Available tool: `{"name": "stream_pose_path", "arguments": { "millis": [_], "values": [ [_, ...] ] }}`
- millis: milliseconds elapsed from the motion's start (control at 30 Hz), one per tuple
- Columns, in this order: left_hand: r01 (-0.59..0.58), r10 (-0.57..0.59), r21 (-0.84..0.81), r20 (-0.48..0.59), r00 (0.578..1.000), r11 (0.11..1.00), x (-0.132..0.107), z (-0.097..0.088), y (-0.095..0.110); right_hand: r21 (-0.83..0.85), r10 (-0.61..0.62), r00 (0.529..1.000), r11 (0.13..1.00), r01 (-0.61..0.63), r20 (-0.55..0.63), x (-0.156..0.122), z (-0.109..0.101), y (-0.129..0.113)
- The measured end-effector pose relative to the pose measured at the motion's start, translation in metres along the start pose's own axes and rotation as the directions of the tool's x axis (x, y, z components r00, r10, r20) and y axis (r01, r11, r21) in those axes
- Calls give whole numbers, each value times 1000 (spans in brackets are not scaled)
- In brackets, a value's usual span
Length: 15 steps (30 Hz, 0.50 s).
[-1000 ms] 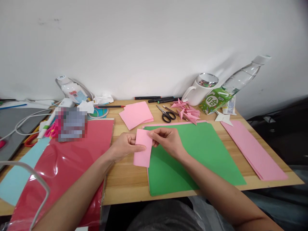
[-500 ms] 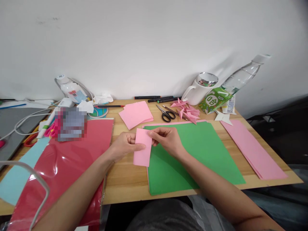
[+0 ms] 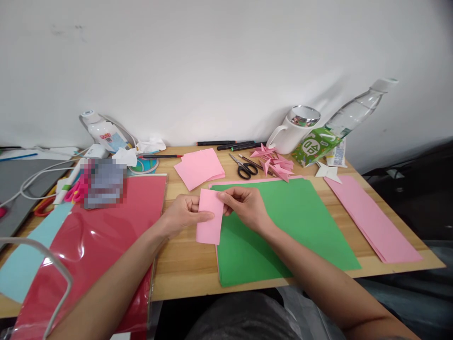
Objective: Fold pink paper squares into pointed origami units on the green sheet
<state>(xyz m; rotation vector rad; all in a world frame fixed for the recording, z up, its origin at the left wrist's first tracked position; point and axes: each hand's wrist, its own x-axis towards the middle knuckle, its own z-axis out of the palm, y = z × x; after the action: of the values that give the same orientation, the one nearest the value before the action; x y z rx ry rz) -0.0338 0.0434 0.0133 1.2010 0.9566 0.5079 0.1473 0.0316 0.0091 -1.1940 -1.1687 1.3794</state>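
Observation:
Both hands hold one small pink paper rectangle [image 3: 209,225] just above the wooden desk [image 3: 184,264]. My left hand [image 3: 182,215] pinches its left edge, thumb lying across the front. My right hand [image 3: 244,204] pinches the top right corner with closed fingers. The paper hangs at the left edge of a large green sheet [image 3: 283,226], which lies on a pink sheet.
A stack of pink squares [image 3: 200,167], black scissors [image 3: 243,166], folded pink paper pieces [image 3: 274,163], markers [image 3: 230,144], a white mug [image 3: 295,127] and a water bottle [image 3: 354,113] sit at the back. Red sheets [image 3: 102,245] lie left, long pink strips [image 3: 371,217] right.

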Motion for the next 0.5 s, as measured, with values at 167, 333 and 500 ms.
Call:
{"name": "stream_pose_path", "arguments": {
  "millis": [167, 333, 500],
  "values": [
    [-17, 17, -4, -46, 999, 1000, 2, -1, -2, 47, 11, 997, 999, -15, 70, 1, -2, -2],
    [2, -4, -29, -81, 997, 1000, 2, -1, -2, 111, 60, 987, 991, -77, 148, 3, -3, 3],
    [-8, 5, -37, -68, 998, 999, 2, 0, -2, 126, 77, 990, 988, -93, 121, 2, -2, 3]
  ]
}}
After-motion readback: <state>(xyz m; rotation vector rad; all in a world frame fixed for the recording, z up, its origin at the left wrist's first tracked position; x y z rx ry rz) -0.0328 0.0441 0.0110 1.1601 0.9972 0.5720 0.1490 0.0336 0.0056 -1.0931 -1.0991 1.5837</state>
